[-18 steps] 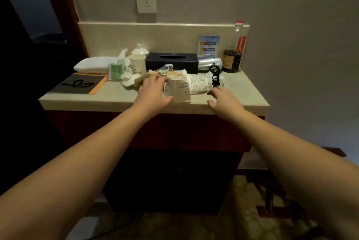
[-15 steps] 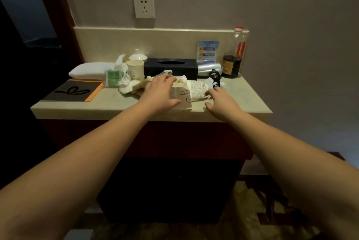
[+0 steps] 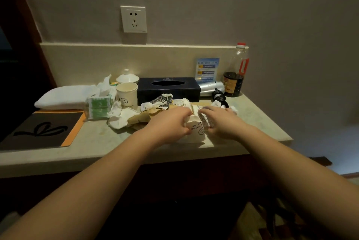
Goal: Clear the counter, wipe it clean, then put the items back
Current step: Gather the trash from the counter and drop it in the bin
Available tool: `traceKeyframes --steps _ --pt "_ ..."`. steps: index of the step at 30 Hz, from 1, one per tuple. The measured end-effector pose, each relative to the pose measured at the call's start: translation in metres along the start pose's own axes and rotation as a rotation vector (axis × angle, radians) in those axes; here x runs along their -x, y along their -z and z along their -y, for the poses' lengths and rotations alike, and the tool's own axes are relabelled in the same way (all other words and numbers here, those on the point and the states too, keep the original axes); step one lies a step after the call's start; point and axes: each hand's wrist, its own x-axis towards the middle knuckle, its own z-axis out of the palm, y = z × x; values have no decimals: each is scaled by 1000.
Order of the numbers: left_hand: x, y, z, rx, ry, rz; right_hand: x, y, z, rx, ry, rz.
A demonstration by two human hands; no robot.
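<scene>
Both hands are curled round the crumpled paper cup point(image 3: 196, 129) near the counter point(image 3: 258, 123) front edge, left hand point(image 3: 171, 125) and right hand point(image 3: 219, 123), so I'd scoop loose scraps together before lifting.

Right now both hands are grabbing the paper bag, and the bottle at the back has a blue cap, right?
Not quite. The bottle has a red cap, as the head view shows. Both the left hand and right hand do grip the paper bag.
</scene>
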Motion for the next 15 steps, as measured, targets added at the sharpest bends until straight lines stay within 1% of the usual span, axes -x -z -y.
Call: traceKeyframes --steps 5,7,9,12,14,15 --pt "28 -12 9 338 96 -190 -7 -7 -5 78 17 20" --pt "37 -19 9 493 141 -273 -9 -10 -7 87 21 -23" --pt "40 -25 9 654 210 -329 -14 -15 -11 58 38 -133" --pt "36 -31 9 767 275 -400 -23 -11 -16 -85 14 -267" --pt "32 -34 8 775 308 -450 -27 1 -18 -228 -71 -337" --pt "31 -35 7 778 324 -473 -27 9 -18 -337 -136 -372"
